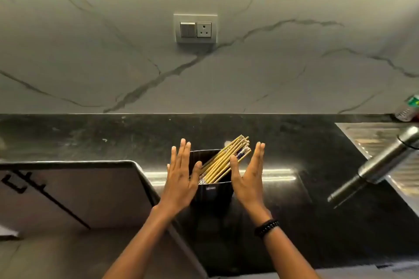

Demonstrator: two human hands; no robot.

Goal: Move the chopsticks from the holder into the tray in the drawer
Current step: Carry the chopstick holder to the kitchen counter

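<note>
A black square holder (213, 195) stands on the dark countertop (294, 142) in the middle of the view. Several yellow chopsticks (226, 158) lean out of it toward the upper right. My left hand (180, 179) is flat with straight fingers beside the holder's left wall. My right hand (248, 176) is flat with straight fingers beside its right wall. I cannot tell whether either palm touches the holder. No drawer or tray is in view.
A steel sink (68, 199) lies to the left of the holder. A metal tap (381, 165) juts in at the right above a ribbed drainboard (374, 138). A socket plate (195, 28) sits on the marble backsplash. A bottle (408, 106) stands at the far right.
</note>
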